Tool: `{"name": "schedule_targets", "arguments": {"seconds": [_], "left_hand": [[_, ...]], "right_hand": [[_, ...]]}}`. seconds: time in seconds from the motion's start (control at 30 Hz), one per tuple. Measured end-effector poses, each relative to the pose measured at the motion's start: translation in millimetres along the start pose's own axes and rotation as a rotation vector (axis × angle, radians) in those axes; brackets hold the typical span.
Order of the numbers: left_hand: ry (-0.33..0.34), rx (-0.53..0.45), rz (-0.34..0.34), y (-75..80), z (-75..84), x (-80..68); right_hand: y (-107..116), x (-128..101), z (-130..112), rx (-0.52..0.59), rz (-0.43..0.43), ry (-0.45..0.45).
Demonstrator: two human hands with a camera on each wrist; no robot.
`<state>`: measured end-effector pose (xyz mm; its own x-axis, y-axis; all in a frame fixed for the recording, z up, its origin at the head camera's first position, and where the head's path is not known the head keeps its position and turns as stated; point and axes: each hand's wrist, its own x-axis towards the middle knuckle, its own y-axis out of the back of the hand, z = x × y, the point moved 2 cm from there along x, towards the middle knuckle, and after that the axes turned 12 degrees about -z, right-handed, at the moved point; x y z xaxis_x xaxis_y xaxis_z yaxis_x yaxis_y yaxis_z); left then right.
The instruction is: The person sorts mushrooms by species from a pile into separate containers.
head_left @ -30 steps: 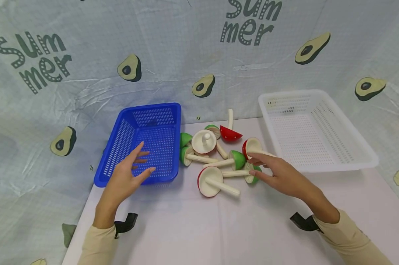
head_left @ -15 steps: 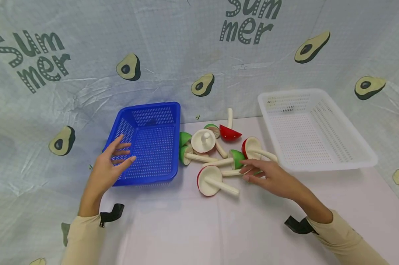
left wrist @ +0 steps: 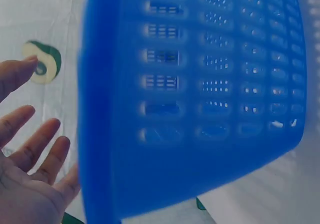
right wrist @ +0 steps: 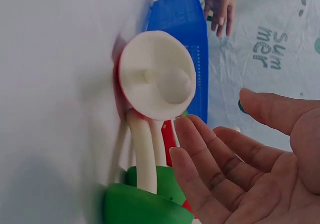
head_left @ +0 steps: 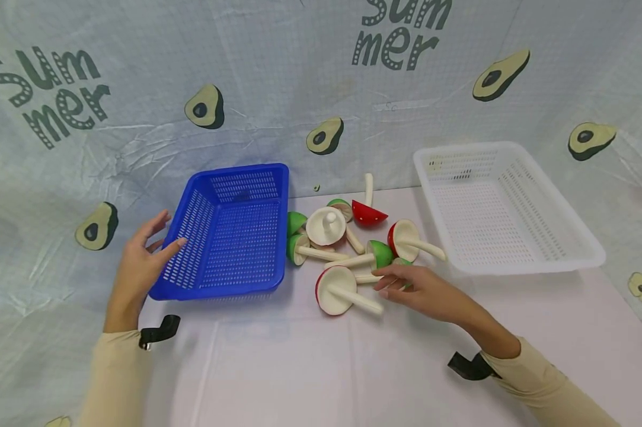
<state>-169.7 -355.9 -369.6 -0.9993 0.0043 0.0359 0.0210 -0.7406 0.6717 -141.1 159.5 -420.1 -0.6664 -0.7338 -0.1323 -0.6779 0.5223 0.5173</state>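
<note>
Beside the left rim of the blue basket (head_left: 222, 290) is my left hand (head_left: 138, 264), fingers loosely spread and holding nothing; whether it touches the rim is unclear in the head view, but the left wrist view shows a gap. My right hand (head_left: 419, 290) hovers with relaxed fingers over the near right side of a pile of toy mushrooms. Closest to its fingertips are a red-capped mushroom (head_left: 335, 290) lying with its pale underside up and a green-capped mushroom (right wrist: 142, 206), partly hidden by the hand in the head view. Another green-capped mushroom (head_left: 380, 254) lies just behind.
A white basket (head_left: 534, 270) stands at the right on the white table (head_left: 278, 367). More red-capped mushrooms (head_left: 370, 214) and green-capped mushrooms (head_left: 297, 249) lie between the two baskets. Behind them hangs a patterned sheet (head_left: 267, 89) with avocado prints.
My left hand has moved left, from over the blue basket to beside its left rim. My right hand has drifted left and slightly nearer the front red-capped mushroom. The mushrooms stay put.
</note>
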Motion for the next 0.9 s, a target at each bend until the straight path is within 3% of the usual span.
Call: {"name": "schedule_targets", "arguments": {"seconds": [0.43,0.9], "left_hand": [[0.287,-0.024,0.009,8.1,-24.9,7.4],[0.392,-0.003,-0.01,4.7,-40.9,17.6]], "right_hand": [[-12.6,13.8,4.1,0.088,-0.046,-0.007],[-25.6,26.2,7.5,0.178,-0.128,-0.119]]}}
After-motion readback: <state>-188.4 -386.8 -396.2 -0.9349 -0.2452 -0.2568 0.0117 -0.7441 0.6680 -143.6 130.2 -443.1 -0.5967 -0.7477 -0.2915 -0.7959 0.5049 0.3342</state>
